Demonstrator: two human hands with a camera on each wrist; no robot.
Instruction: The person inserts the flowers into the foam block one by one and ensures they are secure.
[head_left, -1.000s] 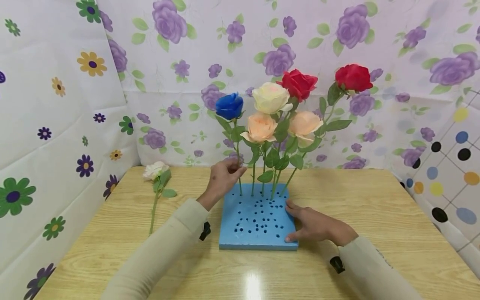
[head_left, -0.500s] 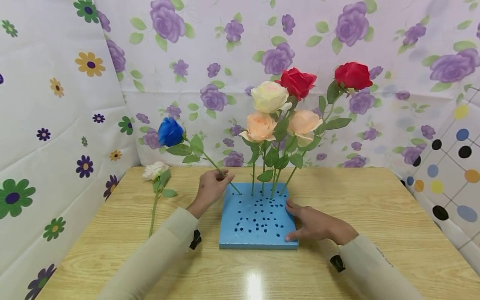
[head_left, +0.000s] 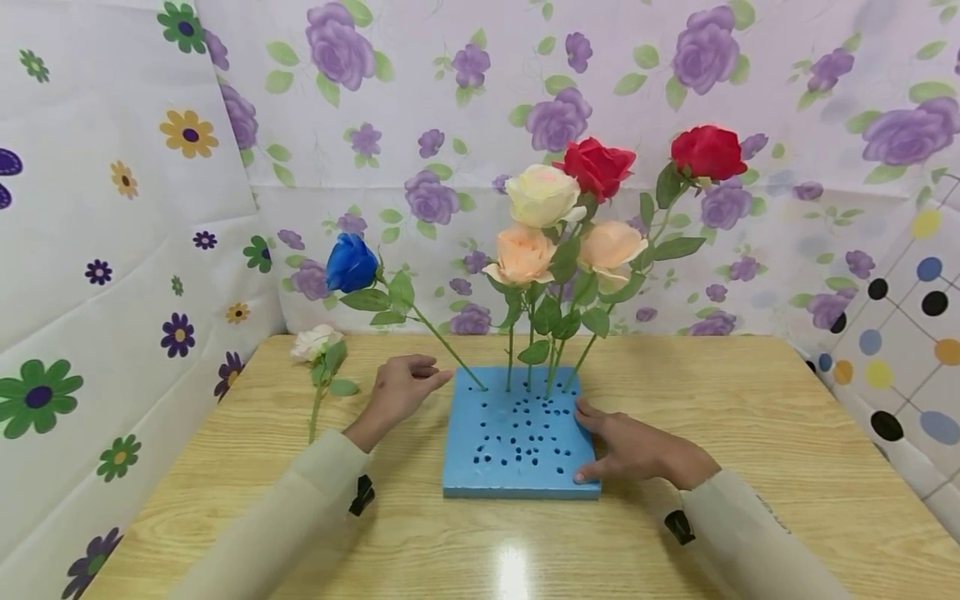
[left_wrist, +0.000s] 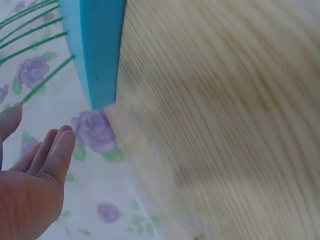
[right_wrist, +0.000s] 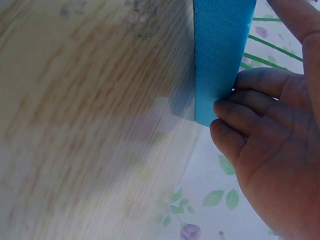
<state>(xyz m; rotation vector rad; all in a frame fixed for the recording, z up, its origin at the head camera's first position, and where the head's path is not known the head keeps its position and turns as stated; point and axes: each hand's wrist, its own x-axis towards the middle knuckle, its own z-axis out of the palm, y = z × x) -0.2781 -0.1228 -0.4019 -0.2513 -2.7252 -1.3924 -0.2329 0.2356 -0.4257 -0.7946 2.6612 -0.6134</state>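
A light blue foam block with several holes lies flat on the table. Near its back left corner a blue rose is stuck in it, its stem leaning left. My left hand is just below that stem, empty, with thumb and fingers apart; in the left wrist view the thumb tip overlaps the stem's lower end. My right hand holds the block's right edge, thumb by the front corner. Several fingertips press its side in the right wrist view.
Red roses, peach roses and a cream rose stand in the block's back rows. A white rose lies on the table at the left. A flowered cloth hangs behind.
The blue rose has tipped from upright to a left lean. My left hand, first on its stem, has let go and drawn back left. My right hand stays on the block.
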